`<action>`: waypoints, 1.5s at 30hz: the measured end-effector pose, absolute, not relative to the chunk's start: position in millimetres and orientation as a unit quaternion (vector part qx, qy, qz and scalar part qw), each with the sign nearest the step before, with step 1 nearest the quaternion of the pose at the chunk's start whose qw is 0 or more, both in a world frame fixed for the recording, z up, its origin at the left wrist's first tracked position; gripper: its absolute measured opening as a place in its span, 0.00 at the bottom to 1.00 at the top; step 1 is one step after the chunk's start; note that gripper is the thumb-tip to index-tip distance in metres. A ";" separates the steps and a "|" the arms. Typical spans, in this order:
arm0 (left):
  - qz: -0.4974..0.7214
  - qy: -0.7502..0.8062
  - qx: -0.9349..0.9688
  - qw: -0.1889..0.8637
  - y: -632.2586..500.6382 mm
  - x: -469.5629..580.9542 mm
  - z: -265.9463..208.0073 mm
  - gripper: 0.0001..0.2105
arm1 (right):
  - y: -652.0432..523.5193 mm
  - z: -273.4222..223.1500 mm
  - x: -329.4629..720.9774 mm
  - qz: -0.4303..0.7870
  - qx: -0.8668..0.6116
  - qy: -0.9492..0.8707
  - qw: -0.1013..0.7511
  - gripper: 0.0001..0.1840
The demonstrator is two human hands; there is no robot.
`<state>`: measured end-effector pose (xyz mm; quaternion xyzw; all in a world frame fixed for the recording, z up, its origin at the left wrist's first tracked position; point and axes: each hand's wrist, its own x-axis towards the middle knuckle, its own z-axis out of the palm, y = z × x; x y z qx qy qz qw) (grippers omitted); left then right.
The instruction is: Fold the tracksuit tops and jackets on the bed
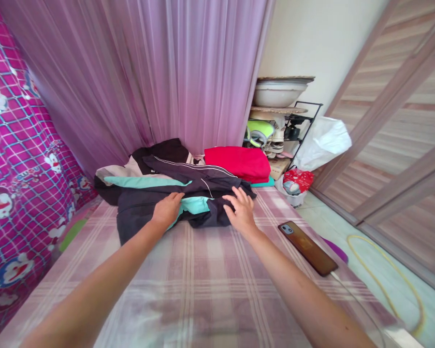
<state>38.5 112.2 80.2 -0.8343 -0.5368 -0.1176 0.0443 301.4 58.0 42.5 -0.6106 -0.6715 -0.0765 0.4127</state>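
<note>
Garment (197,188), dark with mint-green panels and white piping, is lying rumpled at the far part of the bed (203,290), both hands working at its near side. Handling it well is probably depending on the left hand (166,211) anchoring the cloth lightly beside the mint panel while the right hand (241,209) is minding the bunched dark end; hauling hard on one side would be risking fresh creases and a twisted lining. Pose: left hand is bending over the cloth, knuckles up, fingers together and touching the fabric; whether its grip is pinching cloth or merely pressing, cannot tell. Right grip is standing released, fingers spread and slightly curled over the dark end, back of hand up. Both forearms are slanting inward from the lower corners, elbows out of view. Farther out, black cloth (168,150) is lying behind the garment, red cloth (237,163) behind and to the right; a phone (307,249) is resting near the bed's right edge, well apart from the fabric.
</note>
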 end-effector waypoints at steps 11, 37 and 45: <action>-0.160 -0.301 -0.937 0.076 27.2 34.5 39.8 0.12 | -23.8 0.2 385.7 -0.059 -0.685 -0.584 0.430 0.12; -0.454 -0.468 -0.440 -0.617 44.7 107.7 134.1 0.17 | -23.4 24.9 324.0 0.141 -0.602 -0.624 0.478 0.20; -0.453 -0.425 -0.360 -0.696 68.0 135.3 172.0 0.11 | -27.1 1.7 306.9 0.108 -0.645 -0.550 0.519 0.25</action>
